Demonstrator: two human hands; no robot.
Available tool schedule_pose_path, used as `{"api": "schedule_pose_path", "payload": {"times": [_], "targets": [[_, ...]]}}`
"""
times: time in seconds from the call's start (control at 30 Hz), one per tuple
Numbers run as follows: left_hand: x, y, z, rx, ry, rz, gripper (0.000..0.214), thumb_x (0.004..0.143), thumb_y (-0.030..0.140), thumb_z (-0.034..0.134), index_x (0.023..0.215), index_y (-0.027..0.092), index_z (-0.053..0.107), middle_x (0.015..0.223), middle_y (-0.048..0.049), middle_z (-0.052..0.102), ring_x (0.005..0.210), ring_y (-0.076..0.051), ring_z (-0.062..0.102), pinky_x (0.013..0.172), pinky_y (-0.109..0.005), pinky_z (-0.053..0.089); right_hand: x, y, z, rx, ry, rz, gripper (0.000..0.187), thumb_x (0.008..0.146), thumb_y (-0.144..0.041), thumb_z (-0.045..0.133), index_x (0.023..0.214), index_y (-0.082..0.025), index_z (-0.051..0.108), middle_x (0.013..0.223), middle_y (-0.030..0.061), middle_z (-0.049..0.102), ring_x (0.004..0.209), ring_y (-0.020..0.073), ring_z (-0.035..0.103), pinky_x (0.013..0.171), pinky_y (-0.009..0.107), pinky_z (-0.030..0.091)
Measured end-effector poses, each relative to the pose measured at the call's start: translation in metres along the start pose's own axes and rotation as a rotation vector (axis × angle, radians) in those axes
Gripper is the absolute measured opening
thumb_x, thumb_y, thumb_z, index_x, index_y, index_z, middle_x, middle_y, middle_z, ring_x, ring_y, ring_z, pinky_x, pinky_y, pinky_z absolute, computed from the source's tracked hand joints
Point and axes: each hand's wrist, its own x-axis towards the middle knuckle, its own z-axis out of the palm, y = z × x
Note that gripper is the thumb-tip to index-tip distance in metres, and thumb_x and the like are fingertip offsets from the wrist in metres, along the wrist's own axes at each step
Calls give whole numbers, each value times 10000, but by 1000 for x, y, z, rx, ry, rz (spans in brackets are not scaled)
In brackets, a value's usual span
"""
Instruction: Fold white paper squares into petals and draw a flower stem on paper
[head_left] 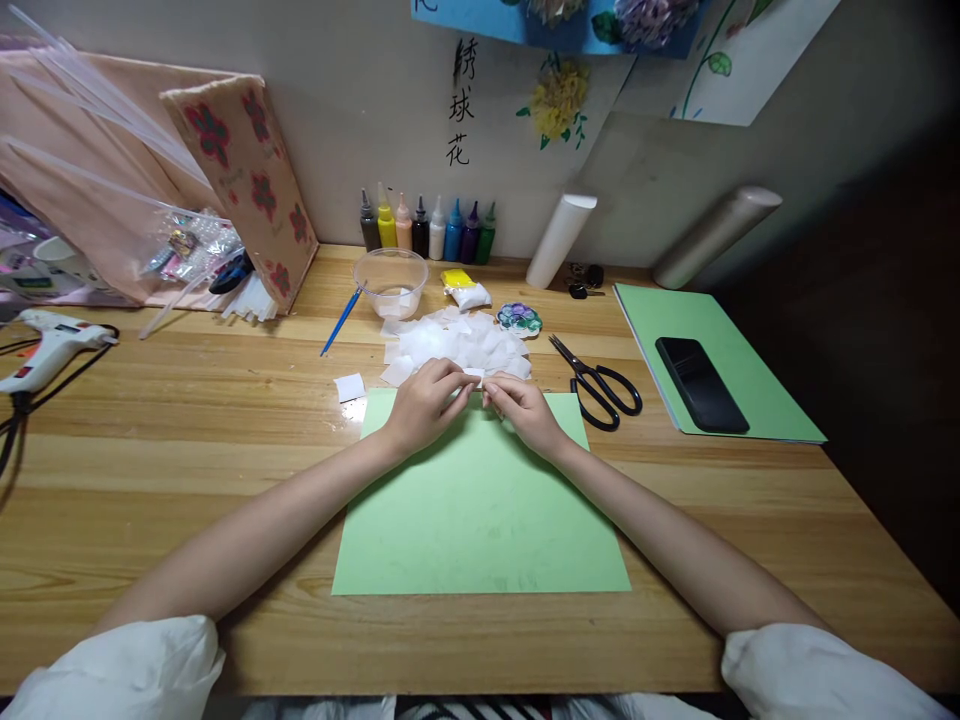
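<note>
We are holding a small white paper piece over the far edge of the green sheet on the worktop. Our left hand and right hand are each keeping a closed fingertip grip on it, just before the pile of white squares.

We seem to be at a home craft desk: paint bottles, glue gun, scissors, flower art on the wall
</note>
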Motion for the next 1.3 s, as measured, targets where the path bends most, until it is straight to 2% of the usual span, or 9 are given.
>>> {"api": "schedule_pose_path", "payload": {"times": [0.3, 0.67, 0.93, 1.3], "targets": [[-1, 1, 0, 12, 28, -57, 122, 838, 271, 563, 830, 183, 647, 770, -30, 611, 748, -146, 553, 648, -260, 425, 0, 2, 0, 37, -86, 66, 350, 901, -403, 458, 656, -177, 565, 663, 11, 514, 654, 140, 490, 632, 269, 375], [-1, 0, 1, -7, 33, -53, 99, 788, 221, 581, 729, 183, 651, 673, -12, 599, 654, -125, 545, 581, -238, 405, -1, 7, 2, -21, -98, 29, 227, 864, -310, 512, 884, -176, 695, 742, 33, 587, 671, 140, 497, 616, 274, 383], [-2, 1, 1, -2, 23, -44, 121, 798, 230, 567, 720, 186, 648, 677, -17, 602, 658, -128, 547, 582, -241, 409, -1, 4, 1, -30, -85, 48, 234, 857, -323, 520, 773, -170, 676, 700, 23, 567, 641, 132, 489, 589, 264, 374], [-2, 3, 1, 26, 27, -11, 141, 816, 267, 563, 776, 185, 670, 699, -27, 623, 664, -131, 556, 584, -242, 407, 0, 8, 2, 0, -40, 61, 209, 842, -312, 537, 777, -174, 679, 699, 21, 584, 629, 131, 497, 579, 260, 371]]}}
